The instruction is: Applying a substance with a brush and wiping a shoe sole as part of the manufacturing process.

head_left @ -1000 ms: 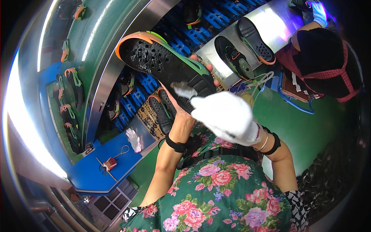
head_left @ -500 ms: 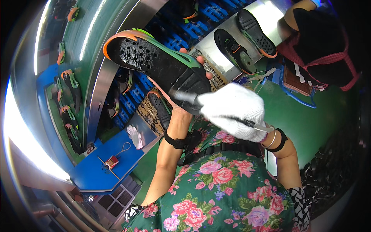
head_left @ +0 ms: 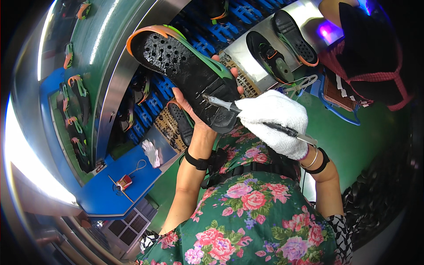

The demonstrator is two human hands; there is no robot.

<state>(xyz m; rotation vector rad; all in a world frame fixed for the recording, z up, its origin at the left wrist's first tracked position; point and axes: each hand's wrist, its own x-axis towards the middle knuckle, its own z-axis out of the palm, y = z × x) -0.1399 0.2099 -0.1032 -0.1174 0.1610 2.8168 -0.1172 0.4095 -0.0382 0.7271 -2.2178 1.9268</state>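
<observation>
The curved machine housing stands beyond the left hand, to its left. The blue table is located left of the left wrist, on the near side. The metal shelf extends beyond the right hand.

The black sole, edged in orange and green, lies across the left palm. Its perforated end, partly coated with a glossy film, points away from the left hand. The left hand is clamped on the sole: thumb along the left edge, fingertips at the right edge. The black shoe rests on the shelf, beyond the right hand.

The right hand wears a white knit glove and is closed around the handle of the brush. The brush tip touches the sole above the left palm. The loose glove lies left of the left wrist; the small red object lies farther left, on the table.
</observation>
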